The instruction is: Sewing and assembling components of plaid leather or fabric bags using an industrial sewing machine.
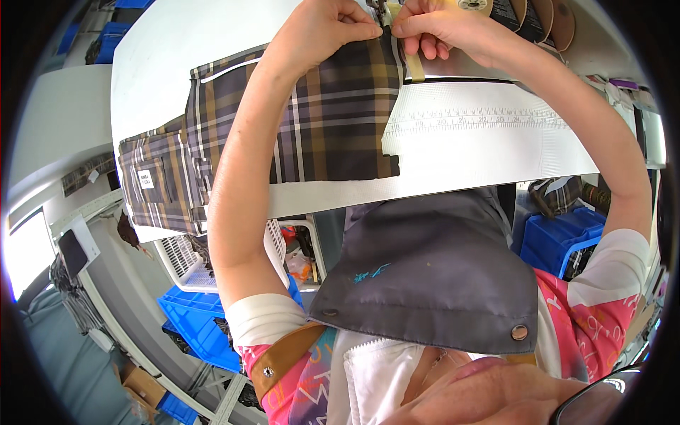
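Observation:
Dark plaid fabric (333, 120) with brown, grey and white stripes lies across the white sewing table (453, 142), with a pocketed section bearing a small white label at its left. My left hand (333, 28) pinches the fabric's top edge just left of a metal presser foot (377, 10), which is partly cut off at the top. My right hand (435, 32) is closed at the fabric's upper right corner, thumb and forefinger on it, other fingers curled. A pale yellow strip (415, 69) runs below my right hand. A printed ruler scale crosses the table's right part.
Dark discs with a spool (517, 18) stand at the upper right. Below the table's front edge are a white basket (177, 258), blue crates (191, 322) at left and another blue crate (549, 241) holding plaid pieces at right. A grey apron covers my lap.

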Tool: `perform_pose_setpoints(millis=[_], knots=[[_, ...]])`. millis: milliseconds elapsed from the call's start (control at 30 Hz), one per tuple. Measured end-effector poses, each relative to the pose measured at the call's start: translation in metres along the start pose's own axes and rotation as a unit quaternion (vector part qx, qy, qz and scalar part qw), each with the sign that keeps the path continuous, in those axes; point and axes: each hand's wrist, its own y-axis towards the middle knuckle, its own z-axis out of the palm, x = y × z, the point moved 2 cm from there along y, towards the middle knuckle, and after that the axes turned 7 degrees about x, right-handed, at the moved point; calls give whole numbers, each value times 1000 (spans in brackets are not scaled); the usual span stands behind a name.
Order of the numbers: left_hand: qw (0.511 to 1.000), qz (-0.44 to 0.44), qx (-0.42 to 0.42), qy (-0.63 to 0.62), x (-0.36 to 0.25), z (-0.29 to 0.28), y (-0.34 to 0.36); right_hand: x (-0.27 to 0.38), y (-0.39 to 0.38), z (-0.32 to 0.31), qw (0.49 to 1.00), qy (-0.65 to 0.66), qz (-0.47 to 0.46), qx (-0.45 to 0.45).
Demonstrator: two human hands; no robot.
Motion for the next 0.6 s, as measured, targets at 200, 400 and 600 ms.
perform_pose_setpoints(millis=[200, 400, 600], knots=[[999, 4, 15, -40, -4, -4, 11, 12, -1, 4, 997, -38, 60, -34], [999, -36, -1, -5, -8, -3, 20, 24, -3, 0, 984, -174, 25, -26], [997, -72, -11, 24, -11, -2, 19, -10, -13, -14, 938, -250, -203, -129]])
